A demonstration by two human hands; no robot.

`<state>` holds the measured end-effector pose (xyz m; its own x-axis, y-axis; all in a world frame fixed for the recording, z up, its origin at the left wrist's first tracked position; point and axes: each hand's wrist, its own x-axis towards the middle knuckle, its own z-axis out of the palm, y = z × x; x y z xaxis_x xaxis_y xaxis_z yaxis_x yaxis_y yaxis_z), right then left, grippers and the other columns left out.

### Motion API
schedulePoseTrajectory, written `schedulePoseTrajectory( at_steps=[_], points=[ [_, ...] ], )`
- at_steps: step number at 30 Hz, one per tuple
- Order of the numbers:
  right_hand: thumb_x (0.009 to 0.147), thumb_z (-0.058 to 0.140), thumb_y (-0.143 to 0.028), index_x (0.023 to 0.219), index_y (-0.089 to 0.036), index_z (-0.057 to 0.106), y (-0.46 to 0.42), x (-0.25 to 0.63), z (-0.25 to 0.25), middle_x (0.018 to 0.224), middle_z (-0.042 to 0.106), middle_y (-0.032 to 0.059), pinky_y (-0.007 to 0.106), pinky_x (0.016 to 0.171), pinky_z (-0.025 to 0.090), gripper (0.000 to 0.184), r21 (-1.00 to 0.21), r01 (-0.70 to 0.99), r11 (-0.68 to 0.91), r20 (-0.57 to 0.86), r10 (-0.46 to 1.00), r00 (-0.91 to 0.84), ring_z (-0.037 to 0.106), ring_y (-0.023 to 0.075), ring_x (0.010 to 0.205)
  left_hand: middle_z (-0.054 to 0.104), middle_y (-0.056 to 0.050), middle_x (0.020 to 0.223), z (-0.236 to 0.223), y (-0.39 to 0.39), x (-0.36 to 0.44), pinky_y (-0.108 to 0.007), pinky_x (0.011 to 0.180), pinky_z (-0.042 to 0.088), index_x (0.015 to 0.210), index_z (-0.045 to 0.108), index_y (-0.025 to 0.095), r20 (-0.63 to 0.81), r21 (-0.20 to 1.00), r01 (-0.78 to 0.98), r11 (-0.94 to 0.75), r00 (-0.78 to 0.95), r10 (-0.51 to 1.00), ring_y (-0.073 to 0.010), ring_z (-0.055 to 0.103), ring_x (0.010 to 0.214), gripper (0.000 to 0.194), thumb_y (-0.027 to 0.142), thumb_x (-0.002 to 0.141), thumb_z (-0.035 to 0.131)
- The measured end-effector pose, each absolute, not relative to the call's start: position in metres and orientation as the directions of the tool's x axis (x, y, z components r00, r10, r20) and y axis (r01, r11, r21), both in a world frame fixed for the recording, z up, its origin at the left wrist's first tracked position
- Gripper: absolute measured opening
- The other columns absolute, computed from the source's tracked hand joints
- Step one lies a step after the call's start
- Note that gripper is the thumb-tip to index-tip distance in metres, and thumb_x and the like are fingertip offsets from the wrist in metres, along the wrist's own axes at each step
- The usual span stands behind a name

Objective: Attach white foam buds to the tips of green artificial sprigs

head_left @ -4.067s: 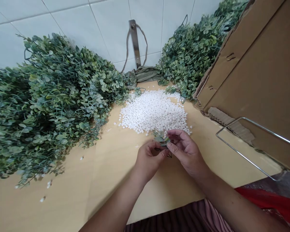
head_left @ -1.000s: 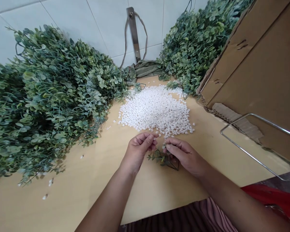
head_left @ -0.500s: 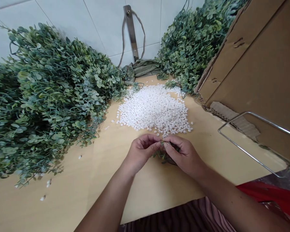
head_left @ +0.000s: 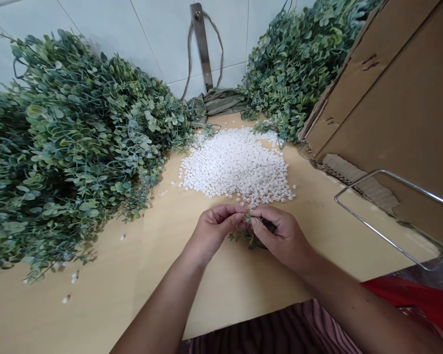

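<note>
My left hand and my right hand meet fingertip to fingertip over the wooden table, both pinched on a small green leaf sprig that hangs between and under them. What the left fingertips press against the sprig's top is too small to make out. Just beyond my hands lies a heap of small white round pieces.
A big pile of artificial green foliage fills the left side, another foliage pile sits at the back right. A cardboard box and a metal wire frame stand on the right. Stray white pieces dot the table's left.
A second ago my hands were apart with the sprig resting low by the right hand; they have come together and both pinch its top now.
</note>
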<state>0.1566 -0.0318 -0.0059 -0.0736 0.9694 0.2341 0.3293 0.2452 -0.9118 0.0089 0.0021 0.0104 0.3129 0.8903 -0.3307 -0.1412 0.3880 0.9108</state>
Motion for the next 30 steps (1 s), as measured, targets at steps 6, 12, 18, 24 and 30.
schedulePoseTrajectory(
  at_steps=[6, 12, 18, 24, 30],
  points=[
    [0.081, 0.049, -0.018, 0.068, -0.019, 0.058, -0.032, 0.1562, -0.0058, 0.065, 0.059, 0.001, 0.026, 0.059, 0.043, 0.015, -0.904, 0.334, 0.266, 0.258, 0.964, -0.068, 0.055, 0.0147, 0.063, 0.065, 0.0, 0.056, 0.0098, 0.0031, 0.01, -0.021, 0.052, 0.044, 0.067, 0.068, 0.016, -0.34, 0.896, -0.166, 0.412, 0.34, 0.877, -0.0105, 0.058, 0.054, 0.03, 0.037, 0.05, 0.081],
    [0.077, 0.05, -0.015, 0.065, -0.019, 0.055, -0.0321, 0.1559, -0.005, 0.061, 0.053, -0.0002, 0.025, 0.056, 0.04, 0.014, -0.883, 0.38, 0.276, 0.28, 0.959, -0.047, 0.05, 0.0134, 0.059, 0.066, 0.0, 0.057, 0.007, 0.004, 0.0104, -0.019, 0.052, 0.042, 0.069, 0.07, 0.015, -0.376, 0.867, -0.204, 0.455, 0.333, 0.865, -0.0094, 0.059, 0.054, 0.029, 0.031, 0.048, 0.082],
    [0.075, 0.048, -0.015, 0.061, -0.019, 0.051, -0.0318, 0.1554, -0.0043, 0.058, 0.05, -0.0005, 0.025, 0.055, 0.038, 0.015, -0.875, 0.406, 0.265, 0.277, 0.96, -0.031, 0.047, 0.0133, 0.057, 0.066, 0.0, 0.057, 0.0062, 0.0037, 0.0117, -0.02, 0.054, 0.044, 0.066, 0.07, 0.015, -0.384, 0.859, -0.217, 0.464, 0.328, 0.863, -0.0097, 0.059, 0.054, 0.028, 0.03, 0.047, 0.083],
    [0.073, 0.046, -0.016, 0.058, -0.019, 0.048, -0.0314, 0.1549, -0.0047, 0.057, 0.05, -0.0001, 0.024, 0.053, 0.037, 0.015, -0.858, 0.449, 0.25, 0.274, 0.962, -0.012, 0.047, 0.0133, 0.056, 0.065, 0.0, 0.055, 0.0064, 0.0033, 0.0132, -0.02, 0.05, 0.043, 0.066, 0.069, 0.015, -0.37, 0.869, -0.208, 0.45, 0.331, 0.868, -0.0094, 0.058, 0.053, 0.027, 0.03, 0.048, 0.083],
    [0.071, 0.046, -0.016, 0.056, -0.019, 0.046, -0.0315, 0.1548, -0.006, 0.055, 0.046, -0.0017, 0.022, 0.051, 0.036, 0.015, -0.865, 0.438, 0.245, 0.278, 0.961, 0.011, 0.044, 0.0116, 0.055, 0.066, 0.001, 0.055, 0.0078, 0.003, 0.0132, -0.017, 0.052, 0.043, 0.066, 0.07, 0.014, -0.38, 0.86, -0.222, 0.46, 0.325, 0.866, -0.0079, 0.059, 0.053, 0.027, 0.028, 0.047, 0.083]
  ],
)
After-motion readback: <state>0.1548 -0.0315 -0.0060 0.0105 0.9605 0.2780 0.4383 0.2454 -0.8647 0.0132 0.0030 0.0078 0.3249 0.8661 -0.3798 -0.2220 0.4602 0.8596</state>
